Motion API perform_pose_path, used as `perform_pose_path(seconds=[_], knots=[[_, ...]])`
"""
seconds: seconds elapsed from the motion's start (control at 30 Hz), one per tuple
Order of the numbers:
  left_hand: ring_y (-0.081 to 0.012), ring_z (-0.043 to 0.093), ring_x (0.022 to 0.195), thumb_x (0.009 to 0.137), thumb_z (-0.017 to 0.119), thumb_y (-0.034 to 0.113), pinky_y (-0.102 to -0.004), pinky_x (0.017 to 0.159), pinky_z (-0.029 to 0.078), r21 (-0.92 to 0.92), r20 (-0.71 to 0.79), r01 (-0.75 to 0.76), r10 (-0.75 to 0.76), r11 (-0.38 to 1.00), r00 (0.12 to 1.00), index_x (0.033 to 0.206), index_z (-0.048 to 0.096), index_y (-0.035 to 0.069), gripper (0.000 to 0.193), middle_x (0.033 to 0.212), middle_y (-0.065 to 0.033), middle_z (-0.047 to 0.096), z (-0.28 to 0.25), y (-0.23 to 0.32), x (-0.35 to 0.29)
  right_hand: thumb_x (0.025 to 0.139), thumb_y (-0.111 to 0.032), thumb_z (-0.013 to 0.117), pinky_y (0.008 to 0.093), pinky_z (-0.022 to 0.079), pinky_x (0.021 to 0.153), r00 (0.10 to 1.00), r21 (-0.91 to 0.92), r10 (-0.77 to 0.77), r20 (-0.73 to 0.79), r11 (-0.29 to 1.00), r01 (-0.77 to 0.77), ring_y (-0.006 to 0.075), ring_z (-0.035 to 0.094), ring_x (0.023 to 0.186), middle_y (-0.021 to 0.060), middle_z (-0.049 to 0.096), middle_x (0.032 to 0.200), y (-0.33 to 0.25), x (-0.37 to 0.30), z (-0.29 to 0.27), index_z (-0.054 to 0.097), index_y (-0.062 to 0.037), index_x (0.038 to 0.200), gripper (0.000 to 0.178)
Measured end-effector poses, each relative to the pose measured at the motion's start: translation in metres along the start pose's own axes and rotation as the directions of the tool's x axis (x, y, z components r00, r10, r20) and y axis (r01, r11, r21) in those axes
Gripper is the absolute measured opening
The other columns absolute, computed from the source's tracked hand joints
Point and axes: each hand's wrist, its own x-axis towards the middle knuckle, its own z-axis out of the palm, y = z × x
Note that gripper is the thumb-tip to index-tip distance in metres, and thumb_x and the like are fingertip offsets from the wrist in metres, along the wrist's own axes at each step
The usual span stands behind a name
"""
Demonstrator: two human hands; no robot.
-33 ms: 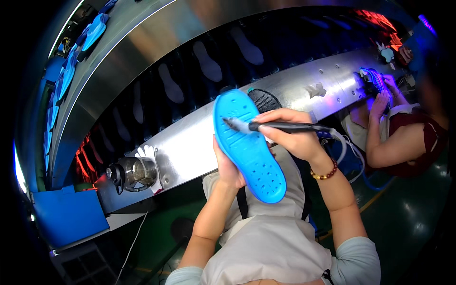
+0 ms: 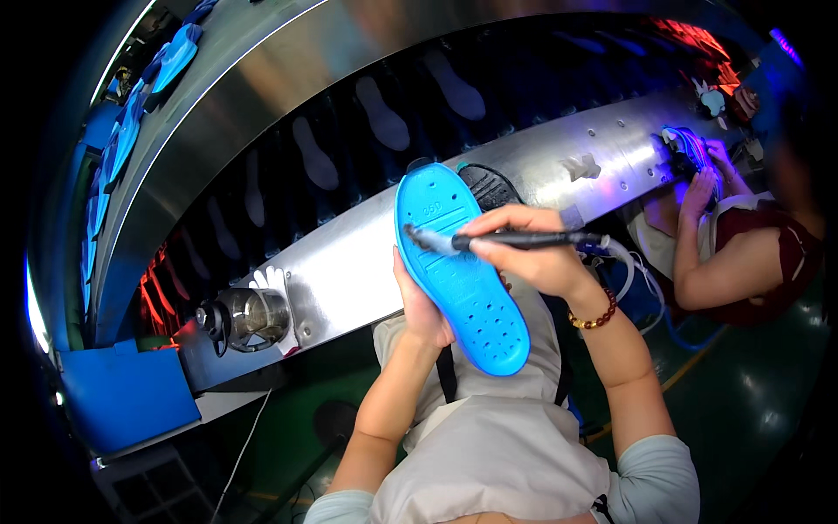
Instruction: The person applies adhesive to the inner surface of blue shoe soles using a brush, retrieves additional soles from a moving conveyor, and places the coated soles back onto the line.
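Observation:
A bright blue shoe sole (image 2: 471, 297) is held tilted over my lap, its ribbed and pitted face turned up. My left hand (image 2: 425, 306) is closed around its left edge from beneath, so some fingers are hidden behind it. In my right hand (image 2: 532, 249) is a black-handled brush (image 2: 515, 238), pinched between thumb and fingers. The brush's bristles, pale with a dark tip, touch the ribbed upper part of the sole. A white tube (image 2: 621, 253) runs from the handle's rear end. Behind the sole lies a black sole (image 2: 487, 185), partly covered.
A metal ledge (image 2: 345, 262) runs along a dark conveyor carrying several pale soles (image 2: 382, 113). On the left stand a clear jar (image 2: 253, 319) and a white glove (image 2: 275, 288). A co-worker (image 2: 742, 244) sits at the right. A blue box (image 2: 127, 397) is at lower left.
The brush has slid slightly left and down across the sole, its handle now lying flatter. The sole has shifted slightly to the right in my left hand.

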Motion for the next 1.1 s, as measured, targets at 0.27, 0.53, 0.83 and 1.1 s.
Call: perform_pose_path(seconds=[0.27,0.53,0.83,1.1], knots=[[-0.0275,0.056,0.085,0.076,0.01,0.072,-0.0389,0.078,0.046,0.136,-0.252,-0.23,0.258,0.964,0.933,0.117,0.042,0.004,0.086,0.099,-0.017,0.056,0.013,0.007,0.002,0.068,0.001,0.063,0.0287,0.047,0.074,0.976,-0.026,-0.063,0.21,0.997,0.07,0.0196,0.06,0.082,0.0136,0.063,0.087,0.0,-0.012,-0.006,0.063,0.0012,0.085,0.017],[-0.0329,0.057,0.073,0.065,0.006,0.081,-0.0427,0.064,0.048,0.143,0.011,-0.399,0.401,0.906,0.916,0.108,0.045,0.001,0.099,0.084,-0.022,0.057,0.007,0.021,0.004,0.064,-0.004,0.068,0.0304,0.046,0.073,0.861,-0.171,-0.413,0.297,0.864,0.473,0.0207,0.062,0.081,0.0091,0.065,0.084,0.005,-0.018,-0.003,0.065,-0.0035,0.081,0.017],[-0.0342,0.057,0.069,0.069,0.008,0.078,-0.0434,0.063,0.048,0.132,0.03,-0.515,0.516,0.847,0.856,0.108,0.046,0.003,0.093,0.081,-0.022,0.058,0.013,0.04,0.0,0.063,0.0,0.068,0.0311,0.047,0.076,0.846,-0.163,-0.378,0.376,0.872,0.462,0.0214,0.061,0.082,0.0104,0.064,0.086,0.007,-0.031,0.001,0.064,-0.002,0.083,0.021],[-0.0331,0.057,0.071,0.068,0.007,0.079,-0.043,0.064,0.048,0.18,0.103,-0.505,0.495,0.844,0.863,0.108,0.046,0.001,0.096,0.084,-0.0223,0.058,0.006,0.053,-0.002,0.063,0.002,0.067,0.0312,0.047,0.08,0.85,-0.137,-0.315,0.423,0.905,0.403,0.023,0.06,0.087,0.0115,0.063,0.09,0.013,-0.03,0.0,0.064,-0.0008,0.086,0.024]])
